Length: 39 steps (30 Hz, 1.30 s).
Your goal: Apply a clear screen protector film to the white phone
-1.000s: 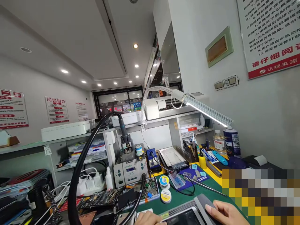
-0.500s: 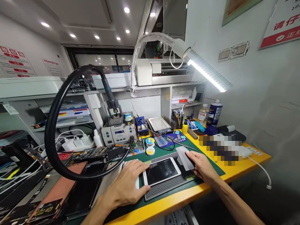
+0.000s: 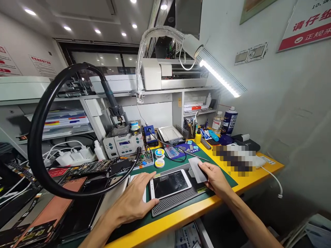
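Note:
A white-framed phone with a dark screen (image 3: 170, 184) lies face up on a grey perforated mat (image 3: 176, 198), over a green work mat (image 3: 222, 173). My left hand (image 3: 137, 198) rests at the phone's left end, thumb and fingers spread apart, thumb tip by its lower left corner. Just right of the phone, my right hand (image 3: 214, 177) pinches a thin grey sheet (image 3: 198, 170) between thumb and fingers, tilted above the mat. Part of the sheet's right edge is hidden by the fingers.
A black hose (image 3: 34, 137) loops at the left from a rework station (image 3: 124, 144). Opened phones (image 3: 57, 203) lie left of my left hand. Solder reels (image 3: 159, 163) sit behind the phone, bottles (image 3: 229, 121) at the back right. A lit lamp (image 3: 219, 75) hangs above.
The camera view has shifted, so the whole bench appears further left and slightly higher. Both hands keep nearly the same places around the phone, and the grey sheet remains in my right hand.

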Each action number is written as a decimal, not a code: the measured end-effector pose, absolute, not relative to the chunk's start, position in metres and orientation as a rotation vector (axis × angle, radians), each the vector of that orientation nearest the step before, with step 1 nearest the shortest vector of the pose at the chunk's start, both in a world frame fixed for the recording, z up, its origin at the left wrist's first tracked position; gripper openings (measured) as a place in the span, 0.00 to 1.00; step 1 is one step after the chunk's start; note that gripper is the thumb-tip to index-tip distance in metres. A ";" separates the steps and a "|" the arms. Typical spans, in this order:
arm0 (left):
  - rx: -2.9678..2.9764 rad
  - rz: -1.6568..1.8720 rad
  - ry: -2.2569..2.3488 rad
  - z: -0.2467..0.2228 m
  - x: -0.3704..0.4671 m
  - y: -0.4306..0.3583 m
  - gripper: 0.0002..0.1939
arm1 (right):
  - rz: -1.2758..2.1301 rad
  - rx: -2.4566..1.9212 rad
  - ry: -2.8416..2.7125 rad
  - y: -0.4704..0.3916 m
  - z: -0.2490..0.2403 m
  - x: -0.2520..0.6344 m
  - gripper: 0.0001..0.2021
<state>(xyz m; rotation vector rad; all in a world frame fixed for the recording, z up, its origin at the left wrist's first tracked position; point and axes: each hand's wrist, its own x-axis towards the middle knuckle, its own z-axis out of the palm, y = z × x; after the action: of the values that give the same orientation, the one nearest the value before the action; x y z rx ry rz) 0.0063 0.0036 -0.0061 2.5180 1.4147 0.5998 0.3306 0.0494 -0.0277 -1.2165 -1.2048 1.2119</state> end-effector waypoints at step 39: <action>2.648 0.821 1.372 0.000 0.019 -0.003 0.46 | 0.940 -1.460 -1.290 0.062 -0.029 0.389 0.25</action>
<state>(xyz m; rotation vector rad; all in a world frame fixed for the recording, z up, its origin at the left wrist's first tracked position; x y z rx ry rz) 0.0188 -0.0035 -0.0003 2.6481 1.3720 0.8208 0.3891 0.0622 -0.0289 -1.4605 -1.2904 0.9397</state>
